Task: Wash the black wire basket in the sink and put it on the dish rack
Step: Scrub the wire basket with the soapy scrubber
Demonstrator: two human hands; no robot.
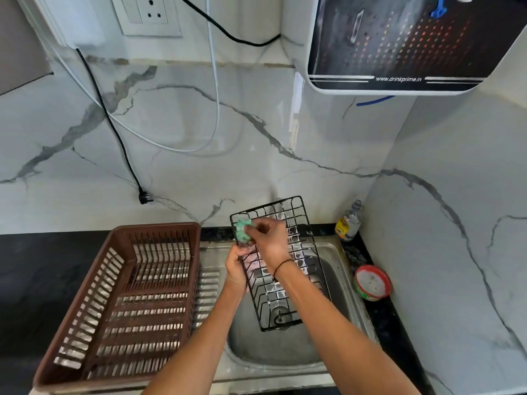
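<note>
Black wire basket (288, 269) held over sink (339, 269), long side running from near edge up toward wall, top end tipped up, soap suds on wires. Left hand (236, 269) grips left rim, fingers partly hidden behind wires. Right hand (269, 238) pinches green scrubber (243, 229) against top corner. Brown dish rack (119, 303) just left of sink, on dark counter (42, 269). Marble wall (199, 138) behind

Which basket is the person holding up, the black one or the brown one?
The black wire basket. The left hand grips its edge over the sink while the right hand holds a green scrubber against it. The brown plastic dish rack sits untouched beside the sink.
</note>
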